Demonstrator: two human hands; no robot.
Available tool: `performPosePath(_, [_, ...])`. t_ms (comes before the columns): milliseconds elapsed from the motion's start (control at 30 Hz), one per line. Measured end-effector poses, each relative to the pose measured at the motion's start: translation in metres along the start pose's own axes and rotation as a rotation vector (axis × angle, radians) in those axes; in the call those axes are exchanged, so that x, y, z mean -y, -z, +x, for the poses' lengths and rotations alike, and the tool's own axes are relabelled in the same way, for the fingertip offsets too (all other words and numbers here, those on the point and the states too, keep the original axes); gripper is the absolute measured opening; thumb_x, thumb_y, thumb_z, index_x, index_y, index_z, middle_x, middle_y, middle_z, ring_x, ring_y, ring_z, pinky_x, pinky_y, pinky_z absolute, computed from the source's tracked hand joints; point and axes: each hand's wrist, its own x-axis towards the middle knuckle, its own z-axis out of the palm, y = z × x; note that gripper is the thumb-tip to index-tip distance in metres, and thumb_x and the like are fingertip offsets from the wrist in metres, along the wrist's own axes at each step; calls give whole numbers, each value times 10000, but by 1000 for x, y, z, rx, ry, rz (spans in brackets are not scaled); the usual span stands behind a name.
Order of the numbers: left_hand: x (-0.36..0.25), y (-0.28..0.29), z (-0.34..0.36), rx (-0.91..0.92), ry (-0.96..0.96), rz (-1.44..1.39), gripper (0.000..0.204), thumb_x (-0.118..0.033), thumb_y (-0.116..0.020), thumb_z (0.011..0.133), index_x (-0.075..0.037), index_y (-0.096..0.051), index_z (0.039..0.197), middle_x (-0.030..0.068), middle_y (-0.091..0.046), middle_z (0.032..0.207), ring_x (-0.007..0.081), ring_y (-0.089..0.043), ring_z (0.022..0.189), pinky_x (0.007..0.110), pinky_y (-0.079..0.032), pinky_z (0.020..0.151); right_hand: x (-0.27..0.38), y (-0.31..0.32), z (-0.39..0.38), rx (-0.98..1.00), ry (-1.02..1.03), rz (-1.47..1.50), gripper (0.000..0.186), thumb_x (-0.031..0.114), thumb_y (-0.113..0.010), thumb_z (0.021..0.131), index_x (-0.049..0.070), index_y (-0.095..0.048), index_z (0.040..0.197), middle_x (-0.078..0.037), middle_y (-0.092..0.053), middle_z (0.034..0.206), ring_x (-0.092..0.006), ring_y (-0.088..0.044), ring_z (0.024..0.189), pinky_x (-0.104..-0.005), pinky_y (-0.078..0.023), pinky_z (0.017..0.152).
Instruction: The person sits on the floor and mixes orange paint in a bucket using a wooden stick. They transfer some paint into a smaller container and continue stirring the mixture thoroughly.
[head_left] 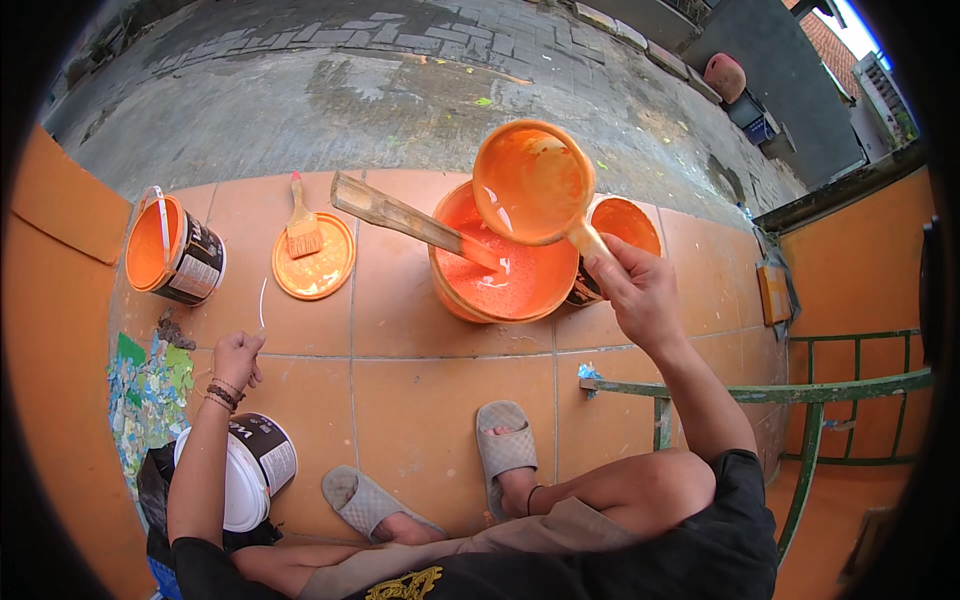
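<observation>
My right hand is closed round the handle of an orange-coated dipper. The dipper is raised over the far rim of a large paint bucket, its wet inner side showing. Bright orange liquid fills part of that bucket, and a wooden stirring stick leans in it, its lower end coated orange. My left hand hangs at the left with its fingers curled; whatever they may hold is hidden. A thin white curved strip shows just beyond its fingertips. I cannot tell whether they touch.
A flat brush rests on an orange-smeared lid. An orange-lined pail stands at the left, another paint can behind the bucket. A white-lidded tub sits by my left arm. A green metal rail is at the right.
</observation>
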Motion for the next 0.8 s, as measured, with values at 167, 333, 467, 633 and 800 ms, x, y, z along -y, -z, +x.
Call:
performPosePath(167, [2,2,0,-4,11,13,331,-226,-619,869,-56,-449,641,40,-467,471,165,-503,307,254,-350,236,-1,-2,2,-10,5,-6,269,169,-568,900,22,-636,1115,29,-521,627,-31,-507,602,-226,-453,564])
performPosePath(333, [2,1,1,4,8,16,331,-226,-618,870,-58,-448,641,42,-474,473,164,-502,306,252,-348,236,0,4,5,10,-89,141,287,174,-570,901,-4,-634,1117,36,-508,620,-26,-469,564,-212,-410,509])
performPosePath(467, [1,1,1,7,28,11,293,-221,-617,871,-43,-469,691,46,-485,477,165,-501,307,252,-350,238,-1,9,5,38,-222,290,312,210,-595,900,28,-614,1152,54,-445,591,3,-319,435,-165,-242,374])
performPosePath(633, [1,0,2,-3,25,-25,230,-194,-613,868,-13,-505,777,50,-494,486,163,-503,316,252,-358,247,4,10,4,39,-201,225,296,171,-564,906,-11,-628,1130,56,-481,619,-16,-416,551,-194,-354,481])
performPosePath(800, [-2,0,0,-39,7,36,165,-121,-623,830,13,-537,786,51,-522,527,144,-507,335,246,-361,270,0,9,3,38,-121,190,298,175,-563,909,-1,-626,1141,55,-495,652,-17,-433,578,-194,-373,508])
